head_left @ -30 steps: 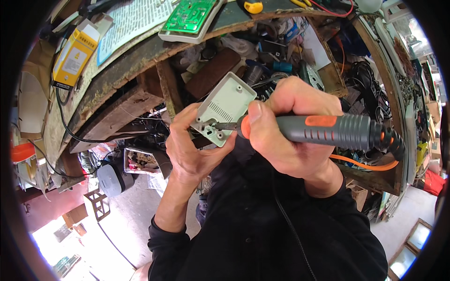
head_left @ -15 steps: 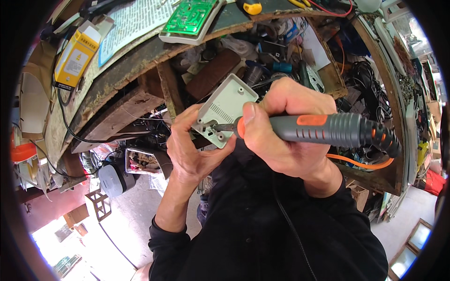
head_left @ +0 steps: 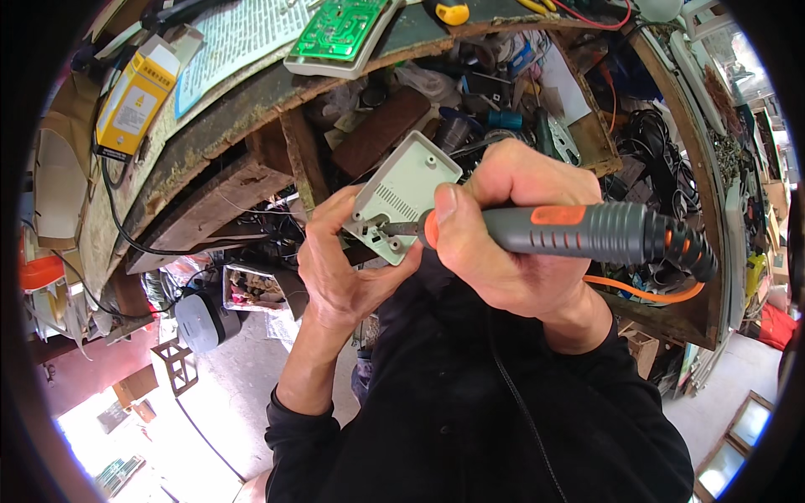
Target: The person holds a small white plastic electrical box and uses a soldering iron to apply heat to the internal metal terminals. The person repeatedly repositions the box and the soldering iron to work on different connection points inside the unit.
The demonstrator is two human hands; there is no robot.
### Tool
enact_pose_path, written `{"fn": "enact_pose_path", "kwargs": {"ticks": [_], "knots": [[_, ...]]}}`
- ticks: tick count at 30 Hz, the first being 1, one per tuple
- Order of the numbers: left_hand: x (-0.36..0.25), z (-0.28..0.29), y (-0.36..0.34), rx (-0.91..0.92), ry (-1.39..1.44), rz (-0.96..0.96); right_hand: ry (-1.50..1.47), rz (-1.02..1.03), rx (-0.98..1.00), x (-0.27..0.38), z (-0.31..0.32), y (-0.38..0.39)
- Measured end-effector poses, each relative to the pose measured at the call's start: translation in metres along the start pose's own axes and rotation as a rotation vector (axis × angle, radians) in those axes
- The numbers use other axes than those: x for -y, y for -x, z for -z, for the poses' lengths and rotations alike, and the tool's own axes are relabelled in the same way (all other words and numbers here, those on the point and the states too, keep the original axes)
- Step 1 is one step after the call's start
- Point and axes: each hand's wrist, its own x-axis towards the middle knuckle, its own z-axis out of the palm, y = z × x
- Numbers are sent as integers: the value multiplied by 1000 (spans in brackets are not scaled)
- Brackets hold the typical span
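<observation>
Pale casing half (head_left: 416,172) is resting inner side up in my part-closed left grip (head_left: 337,264). My right grip (head_left: 503,281) is wrapping round a grey-and-orange corded tool (head_left: 579,230), its tip pointing into the casing's near end. Beyond, a green circuit board (head_left: 344,29) is lying on the tabletop (head_left: 411,33).

Clock read from mid-view. Bare hands, two: left hand (head_left: 335,268) at 9 o'clock, right hand (head_left: 524,281) at 3. Corded tool (head_left: 587,230), grey and orange: one, 3 o'clock. Pale casing (head_left: 411,176): one, 12. Green circuit board (head_left: 340,29): one, between 11 and 12. Yellow carton (head_left: 134,109): one, 10. Black cables (head_left: 656,142): several, 2 o'clock (tangled, no firm count).
</observation>
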Motion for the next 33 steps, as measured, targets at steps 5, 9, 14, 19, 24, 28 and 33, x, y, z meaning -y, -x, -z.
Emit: {"fn": "enact_pose_path", "kwargs": {"ticks": [5,9,14,19,24,28,33], "knots": [[0,0,0,1,4,2,-1,-1,-2,0,-1,0],[1,-1,0,-5,6,-18,-13,-9,-9,0,-1,1],[2,0,1,6,9,-10,-12,-1,11,0,0,0],[2,-1,1,-10,8,-18,-28,-11,-8,0,1,1],[0,-1,0,-12,15,-11,-51,-56,-27,0,0,3],[1,-1,0,-9,-3,-18,-41,-19,-12,-1,-1,2],[0,0,-2,-11,-1,-24,-35,-21,0,-1,-1,0]]}}
